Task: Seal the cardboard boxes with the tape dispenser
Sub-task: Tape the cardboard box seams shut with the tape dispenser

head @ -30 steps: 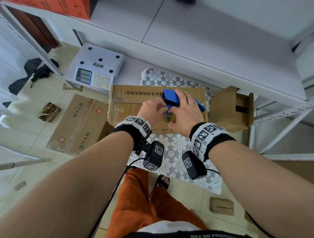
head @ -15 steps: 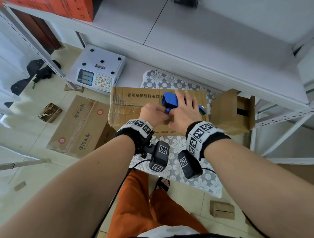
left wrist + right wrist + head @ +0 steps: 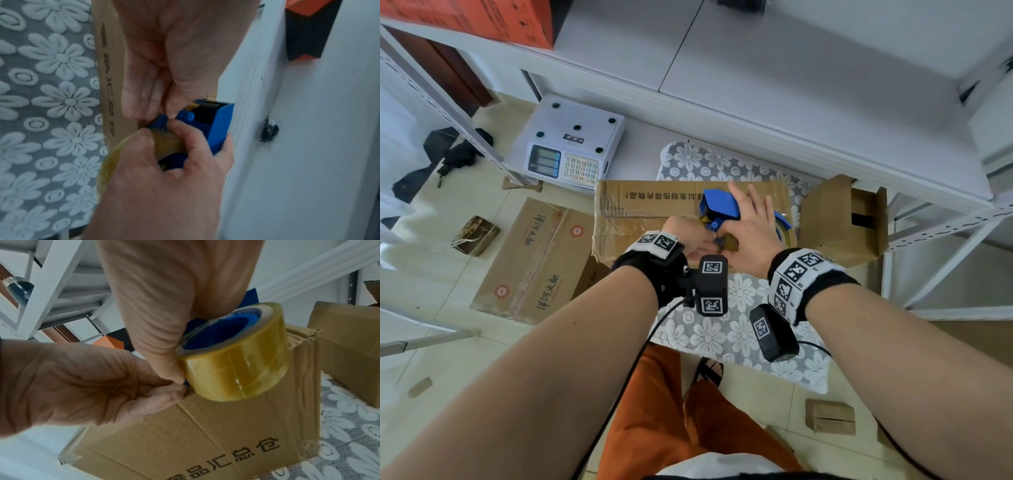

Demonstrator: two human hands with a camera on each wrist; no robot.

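right hand (image 3: 751, 228) grips the light, rigid tape dispenser (image 3: 719, 205); left hand (image 3: 86, 382) pinches the sticky tape end at the cardboard box (image 3: 205, 434) edge.

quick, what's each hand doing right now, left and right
Left hand: fingers pinching at the front of the blue tape dispenser, where the tape feeds out.
Right hand: holding the tape dispenser over the cardboard box.
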